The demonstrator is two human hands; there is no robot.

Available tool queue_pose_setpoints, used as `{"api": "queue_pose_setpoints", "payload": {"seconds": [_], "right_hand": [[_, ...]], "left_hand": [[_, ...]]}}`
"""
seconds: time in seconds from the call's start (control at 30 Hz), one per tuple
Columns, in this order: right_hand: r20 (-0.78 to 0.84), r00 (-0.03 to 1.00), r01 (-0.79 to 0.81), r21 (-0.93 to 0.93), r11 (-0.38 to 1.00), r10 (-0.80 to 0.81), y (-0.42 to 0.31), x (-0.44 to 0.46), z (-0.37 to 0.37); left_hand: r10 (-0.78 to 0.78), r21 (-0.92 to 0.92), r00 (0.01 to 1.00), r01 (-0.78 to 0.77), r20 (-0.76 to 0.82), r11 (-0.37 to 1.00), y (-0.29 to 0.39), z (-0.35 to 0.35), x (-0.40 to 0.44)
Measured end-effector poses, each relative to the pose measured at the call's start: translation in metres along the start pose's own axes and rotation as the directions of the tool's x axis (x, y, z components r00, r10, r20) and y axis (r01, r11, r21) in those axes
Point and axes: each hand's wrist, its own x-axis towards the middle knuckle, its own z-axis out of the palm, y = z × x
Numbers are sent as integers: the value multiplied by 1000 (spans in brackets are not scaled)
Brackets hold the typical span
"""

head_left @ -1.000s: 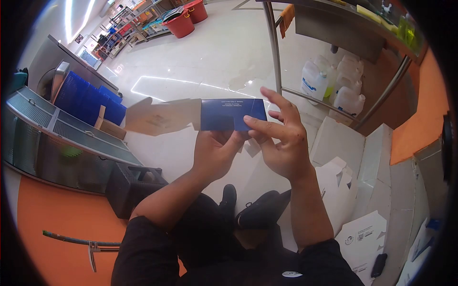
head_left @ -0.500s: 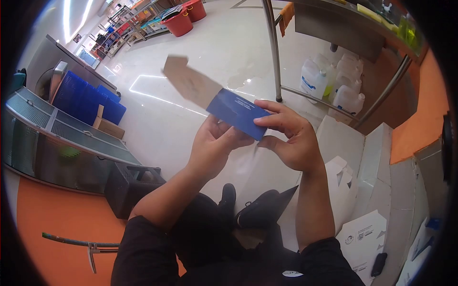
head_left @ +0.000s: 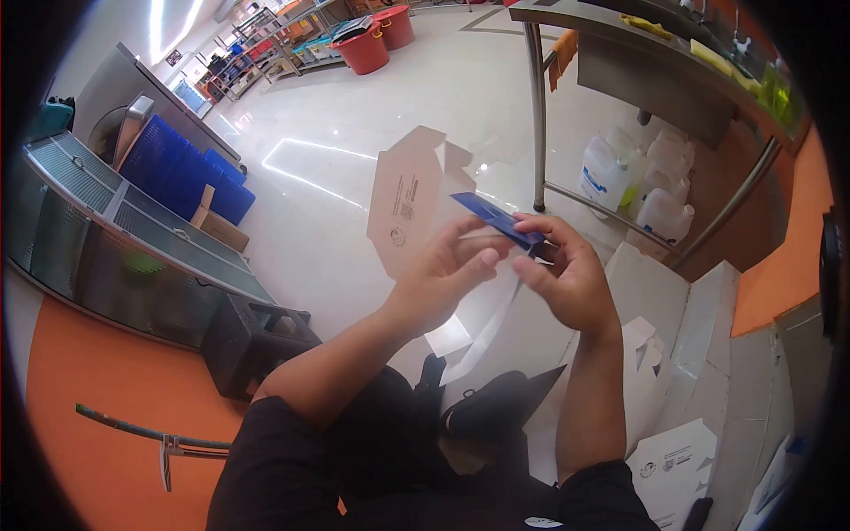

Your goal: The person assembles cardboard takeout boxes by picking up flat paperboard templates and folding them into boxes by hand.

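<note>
Between my hands is a thin cardboard carton, partly folded, with a blue panel [head_left: 490,214] and a wide white flap [head_left: 398,190] printed with small dark marks. The flap spreads out beyond my left hand [head_left: 447,270], whose fingers support the carton from below while the thumb stands away from it. At the blue panel's right end, the fingers and thumb of my right hand [head_left: 571,274] grip the card. Another white flap [head_left: 491,327] hangs down under my hands toward the shoes. The fold between the panels is partly hidden by my fingers.
More flat white printed cartons [head_left: 677,469] lie at the lower right beside a tiled step [head_left: 655,274]. White plastic jugs [head_left: 604,173] stand under a metal sink table [head_left: 655,84]. A black case [head_left: 252,341] and blue crates [head_left: 177,173] are at left. Red tubs [head_left: 365,53] stand farther back.
The carton has been turned and tipped, so the blue panel now shows nearly edge-on and the printed flap faces up. My left thumb has come off the blue panel. The view has shifted slightly.
</note>
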Motion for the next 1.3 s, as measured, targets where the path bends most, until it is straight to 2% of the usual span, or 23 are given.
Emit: {"api": "queue_pose_setpoints", "payload": {"seconds": [0.03,0.07,0.1,0.17,0.23,0.27,0.33,0.37,0.43,0.47,0.5,0.53,0.57,0.6,0.67,0.77,0.8,0.9,0.93,1.03,1.1,1.2,1.3], "right_hand": [[-45,999,-2,48,999,4,5,2,-5],[-90,996,-2,96,995,11,12,3,-11],[-134,991,-2,143,990,21,13,5,-14],[-255,965,7,279,960,66,11,7,-21],[-399,906,52,436,899,141,18,9,-39],[-461,868,50,451,891,185,24,10,-47],[-421,877,19,511,859,231,37,9,-64],[-396,884,7,542,840,248,42,9,-70],[-409,846,-119,478,870,340,35,7,-64],[-430,816,-195,425,884,387,25,7,-54],[-451,783,-274,371,888,429,18,7,-45],[-477,842,-275,20,961,251,20,6,-39],[-460,888,-124,-214,969,12,24,8,-36],[-386,895,36,-434,900,-222,27,10,-34],[-210,962,126,-219,968,-173,7,3,-19],[-144,966,177,-227,958,-213,-5,-2,-4],[-203,958,160,-209,965,-203,-5,0,-2],[-236,958,132,-143,981,-163,1,-1,-8],[-251,950,137,-193,972,-184,1,-1,-11],[-261,935,153,-318,936,-241,2,-1,-19],[-231,936,169,-365,916,-265,2,-2,-22],[-164,949,215,-282,935,-268,-5,-3,-19],[-111,968,178,-327,928,-224,-10,-4,-15]], "left_hand": [[23,47,998,-26,51,999,0,0,0],[-84,189,989,60,122,980,4,-3,-4],[-87,282,977,30,193,959,7,-3,-7],[-39,617,940,-191,340,763,18,-5,-12],[18,628,901,-316,433,711,22,-12,-13],[66,606,871,-391,486,693,22,-19,-12],[211,563,785,-576,582,593,24,-29,-5],[177,612,832,-515,527,600,27,-27,-8],[110,704,911,-380,398,600,36,-20,-14],[241,752,876,-482,418,449,28,-21,-11],[250,753,909,-416,333,509,25,-20,-11],[253,745,936,-348,244,568,23,-20,-11],[248,728,957,-279,153,626,21,-19,-11],[180,700,982,-169,58,694,18,-18,-9],[102,705,994,-57,-22,707,17,-17,-4],[17,625,999,19,-51,781,11,-19,-1],[-8,559,998,37,-54,829,7,-19,-1],[-116,327,993,113,-11,938,1,-23,0],[-153,242,988,145,14,959,0,-24,0],[-311,284,949,287,44,915,7,-30,1],[-350,230,936,333,37,914,6,-30,1],[-336,192,941,324,33,926,8,-24,0],[-335,171,941,324,42,931,6,-22,-2]]}}
